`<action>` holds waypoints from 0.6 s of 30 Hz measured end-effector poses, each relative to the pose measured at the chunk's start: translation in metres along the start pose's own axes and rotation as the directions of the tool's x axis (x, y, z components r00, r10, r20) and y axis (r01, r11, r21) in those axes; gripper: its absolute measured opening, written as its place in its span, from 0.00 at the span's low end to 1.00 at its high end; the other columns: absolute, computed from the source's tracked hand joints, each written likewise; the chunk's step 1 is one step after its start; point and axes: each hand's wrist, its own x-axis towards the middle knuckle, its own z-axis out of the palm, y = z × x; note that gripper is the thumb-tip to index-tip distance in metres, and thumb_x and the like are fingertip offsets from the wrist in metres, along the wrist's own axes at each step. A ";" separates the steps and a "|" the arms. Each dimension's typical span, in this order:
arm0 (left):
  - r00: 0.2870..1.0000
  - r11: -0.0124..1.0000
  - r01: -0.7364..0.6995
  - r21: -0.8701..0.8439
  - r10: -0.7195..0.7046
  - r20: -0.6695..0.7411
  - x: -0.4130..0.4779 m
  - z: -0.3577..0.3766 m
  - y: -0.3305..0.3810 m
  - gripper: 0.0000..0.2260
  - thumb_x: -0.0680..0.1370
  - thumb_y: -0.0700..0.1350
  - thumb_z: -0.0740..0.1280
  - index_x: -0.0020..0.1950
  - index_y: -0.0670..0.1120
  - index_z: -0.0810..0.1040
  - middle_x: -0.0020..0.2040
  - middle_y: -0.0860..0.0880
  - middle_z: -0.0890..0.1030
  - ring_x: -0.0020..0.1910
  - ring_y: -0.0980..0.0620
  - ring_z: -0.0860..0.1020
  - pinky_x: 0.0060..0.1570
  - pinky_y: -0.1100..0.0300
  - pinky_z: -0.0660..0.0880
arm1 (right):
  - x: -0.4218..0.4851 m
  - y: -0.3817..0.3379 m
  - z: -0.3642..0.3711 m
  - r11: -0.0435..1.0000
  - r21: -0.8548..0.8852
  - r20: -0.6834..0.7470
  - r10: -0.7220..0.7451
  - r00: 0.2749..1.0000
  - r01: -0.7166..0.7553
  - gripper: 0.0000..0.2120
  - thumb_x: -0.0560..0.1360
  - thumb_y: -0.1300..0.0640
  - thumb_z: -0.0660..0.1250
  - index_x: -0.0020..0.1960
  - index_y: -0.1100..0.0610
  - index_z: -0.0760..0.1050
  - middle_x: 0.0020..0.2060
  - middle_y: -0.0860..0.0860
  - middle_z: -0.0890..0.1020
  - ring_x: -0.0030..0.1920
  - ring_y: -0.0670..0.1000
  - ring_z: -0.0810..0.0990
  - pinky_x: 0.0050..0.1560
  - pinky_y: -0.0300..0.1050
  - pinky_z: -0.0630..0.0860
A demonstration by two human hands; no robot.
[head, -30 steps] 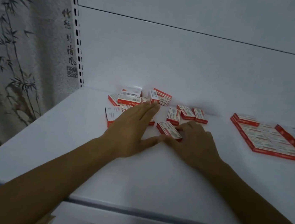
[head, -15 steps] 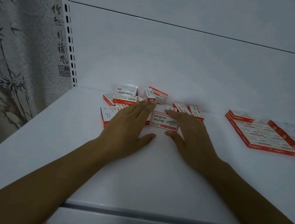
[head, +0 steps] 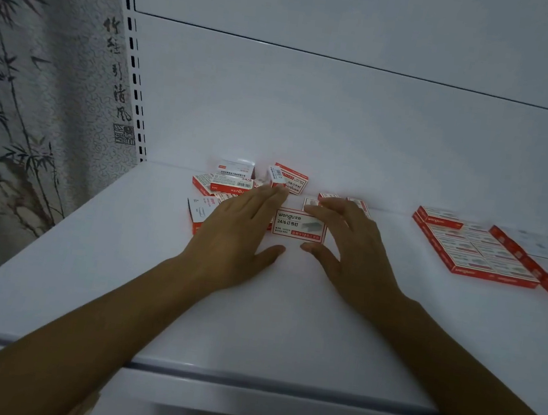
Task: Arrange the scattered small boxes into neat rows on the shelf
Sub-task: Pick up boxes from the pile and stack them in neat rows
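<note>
Crosswise lies the box [head: 298, 224], print upright, right hand [head: 353, 251] pinching it, left hand [head: 238, 234] flat and relaxed.

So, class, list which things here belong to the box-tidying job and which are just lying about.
Job: loose boxes, held box, neat rows, shelf, left hand, right hand.
Lying about: bamboo hanging, slotted post.
</note>
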 end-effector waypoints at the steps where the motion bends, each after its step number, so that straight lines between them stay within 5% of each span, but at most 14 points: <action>1: 1.000 1.000 -0.022 0.011 0.022 -0.018 -0.001 -0.001 -0.001 0.36 0.73 0.58 0.67 0.75 0.49 0.56 0.75 0.50 0.61 0.73 0.48 0.61 0.68 0.50 0.58 | 0.001 0.000 -0.003 0.999 -0.039 -0.017 -0.029 0.999 0.028 0.23 0.70 0.49 0.67 0.62 0.55 0.73 0.58 0.55 0.78 0.59 0.58 0.76 0.61 0.52 0.67; 8: 0.979 0.974 -0.202 0.101 0.202 0.010 0.012 -0.015 0.021 0.39 0.72 0.62 0.65 0.76 0.48 0.54 0.76 0.48 0.58 0.74 0.46 0.58 0.70 0.43 0.60 | -0.003 0.020 -0.049 0.966 -0.224 -0.012 -0.136 0.991 0.130 0.22 0.68 0.50 0.72 0.60 0.57 0.75 0.54 0.54 0.82 0.53 0.55 0.81 0.65 0.56 0.63; 13: 0.959 0.952 -0.283 0.115 0.280 0.042 0.045 0.001 0.073 0.39 0.74 0.64 0.60 0.76 0.49 0.43 0.77 0.51 0.46 0.76 0.51 0.47 0.71 0.53 0.46 | -0.026 0.062 -0.086 0.953 -0.302 0.037 0.006 0.999 0.005 0.21 0.69 0.46 0.65 0.59 0.55 0.75 0.52 0.52 0.83 0.52 0.54 0.82 0.68 0.58 0.59; 18: 0.935 0.936 -0.351 0.017 0.349 0.064 0.073 0.034 0.123 0.38 0.75 0.63 0.58 0.76 0.49 0.44 0.77 0.51 0.46 0.76 0.52 0.47 0.70 0.57 0.45 | -0.054 0.116 -0.117 0.938 -0.328 0.011 0.121 0.993 -0.110 0.22 0.68 0.47 0.70 0.58 0.56 0.76 0.53 0.54 0.82 0.53 0.55 0.81 0.66 0.58 0.63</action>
